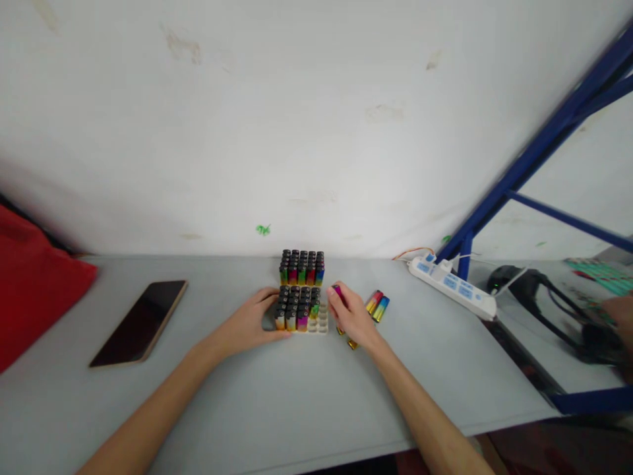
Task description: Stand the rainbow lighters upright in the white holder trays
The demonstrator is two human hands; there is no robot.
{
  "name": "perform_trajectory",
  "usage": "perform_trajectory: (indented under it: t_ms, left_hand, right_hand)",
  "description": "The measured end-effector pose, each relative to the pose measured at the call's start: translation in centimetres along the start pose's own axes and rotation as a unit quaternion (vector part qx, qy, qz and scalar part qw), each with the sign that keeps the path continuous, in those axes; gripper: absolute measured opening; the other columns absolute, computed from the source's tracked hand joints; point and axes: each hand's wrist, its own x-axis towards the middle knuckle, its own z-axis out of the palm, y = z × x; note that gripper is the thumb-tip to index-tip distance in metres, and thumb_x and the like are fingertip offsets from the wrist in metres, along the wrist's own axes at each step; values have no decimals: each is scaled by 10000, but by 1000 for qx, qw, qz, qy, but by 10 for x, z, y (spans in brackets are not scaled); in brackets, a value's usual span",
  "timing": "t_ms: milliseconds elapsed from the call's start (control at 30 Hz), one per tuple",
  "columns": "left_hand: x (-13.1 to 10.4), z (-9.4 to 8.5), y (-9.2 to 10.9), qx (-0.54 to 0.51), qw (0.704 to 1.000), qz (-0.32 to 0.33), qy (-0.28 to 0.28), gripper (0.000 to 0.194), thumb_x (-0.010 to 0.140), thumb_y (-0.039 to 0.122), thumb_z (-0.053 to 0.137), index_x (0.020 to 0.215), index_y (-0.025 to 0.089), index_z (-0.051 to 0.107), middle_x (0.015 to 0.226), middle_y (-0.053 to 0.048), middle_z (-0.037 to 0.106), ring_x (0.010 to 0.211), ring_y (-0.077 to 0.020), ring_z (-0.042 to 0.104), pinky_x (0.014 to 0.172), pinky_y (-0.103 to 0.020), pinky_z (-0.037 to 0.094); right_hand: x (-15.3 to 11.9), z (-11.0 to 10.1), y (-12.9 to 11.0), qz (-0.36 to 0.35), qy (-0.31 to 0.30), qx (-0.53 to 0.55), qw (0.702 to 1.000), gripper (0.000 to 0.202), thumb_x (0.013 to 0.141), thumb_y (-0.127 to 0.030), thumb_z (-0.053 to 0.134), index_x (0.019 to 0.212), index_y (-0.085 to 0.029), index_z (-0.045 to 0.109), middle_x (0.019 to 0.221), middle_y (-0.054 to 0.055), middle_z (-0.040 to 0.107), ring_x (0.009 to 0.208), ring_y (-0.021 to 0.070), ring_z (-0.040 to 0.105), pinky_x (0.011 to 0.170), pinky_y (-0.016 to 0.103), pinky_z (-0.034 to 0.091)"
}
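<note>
A white tray [318, 327] of lighters stands on the table, with small slots showing at its front right. Upright lighters [291, 320] with black tops and coloured metallic bodies fill its left side, and a second block of lighters [302, 274] stands behind. My left hand [254, 316] is curled around the tray's left side, thumb at the front corner, fingers along the edge. To the right of the slots, my right hand [352, 313] pinches a purple lighter [337, 289], mostly covered by the fingers. Several loose lighters [378, 305] lie beside and partly under that hand.
A dark phone-like slab [141, 323] lies at left, near a red cloth [34, 284]. On the right are a white power strip [452, 285], a blue metal frame [494, 191] and a black device [544, 310]. Another person's hand [620, 316] shows at the right edge.
</note>
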Motion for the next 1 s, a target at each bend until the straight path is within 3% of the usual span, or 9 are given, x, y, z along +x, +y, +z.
perform_trajectory:
  t_ms: [167, 333, 600, 800, 1000]
  left_hand:
    - [1, 0, 1, -8, 1000, -1, -5, 802, 849, 693, 996, 1513, 277, 828, 1627, -194, 787, 1506, -508, 766, 1373, -686, 614]
    - [1, 0, 2, -11, 1000, 8, 7, 770, 852, 695, 1007, 1465, 258, 848, 1595, -192, 804, 1478, -494, 784, 1355, -680, 629]
    - [1, 0, 2, -15, 1000, 11, 8, 804, 854, 691, 1018, 1512, 268, 830, 1617, -191, 800, 1504, -477, 775, 1379, -661, 612]
    - [1, 0, 1, -9, 1000, 1, 8, 793, 836, 701, 1009, 1479, 268, 843, 1606, -189, 802, 1483, -482, 786, 1360, -631, 632]
    - [1, 1, -2, -7, 1000, 15, 7, 752, 847, 664, 1012, 1491, 318, 834, 1601, -165, 811, 1479, -477, 783, 1361, -649, 627]
  right_hand:
    - [-2, 5, -6, 20, 26, -4, 999, 670, 1103, -873, 518, 765, -305, 415, 685, -55, 429, 679, 175, 428, 639, 312, 359]
    - [-2, 9, -2, 39, 57, -16, 997, 570, 1036, -719, 545, 691, -312, 343, 651, -47, 334, 668, 167, 345, 624, 320, 269]
    - [2, 8, -3, 41, 75, -36, 996, 573, 1008, -767, 526, 698, -316, 355, 653, -51, 378, 680, 169, 359, 646, 317, 285]
    - [0, 4, -1, 38, 45, -63, 996, 448, 1008, -598, 560, 707, -311, 391, 638, -49, 433, 671, 178, 426, 649, 314, 302]
    - [-1, -2, -2, 16, 21, -70, 997, 430, 1136, -668, 524, 888, -317, 510, 707, -39, 564, 700, 223, 547, 685, 329, 416]
